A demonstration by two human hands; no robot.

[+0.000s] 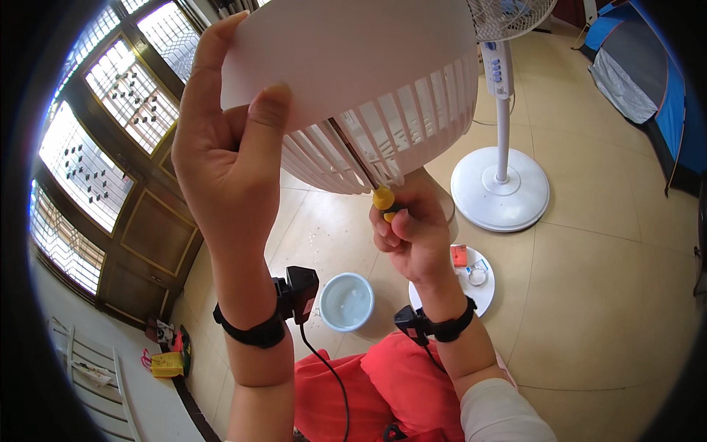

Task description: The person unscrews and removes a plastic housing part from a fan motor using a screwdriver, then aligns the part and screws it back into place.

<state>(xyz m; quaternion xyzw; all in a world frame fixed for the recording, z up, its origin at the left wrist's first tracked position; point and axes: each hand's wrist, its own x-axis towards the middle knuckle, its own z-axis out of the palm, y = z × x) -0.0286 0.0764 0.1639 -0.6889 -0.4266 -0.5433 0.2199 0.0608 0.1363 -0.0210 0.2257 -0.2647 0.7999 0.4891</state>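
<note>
Up in front of me is a white slatted plastic housing (pixel 346 62) with a smooth band around it and open ribs below; it looks like a fan's cage. My left hand (pixel 236 147) grips the smooth band at its left, thumb on the near face and fingers reaching around the edge. Below the ribs, my right hand (pixel 412 228) is closed around the yellow and black handle of a screwdriver (pixel 383 197). The screwdriver's thin shaft points up and to the left among the ribs. Where its tip ends is hidden behind the housing.
A white standing fan (pixel 501 184) stands behind to the right, near a blue and grey tent (pixel 637 74). On the floor is a light blue basin (pixel 347 302). A round white base (pixel 482 291) carries small items. Dark wooden doors (pixel 147 228) line the left.
</note>
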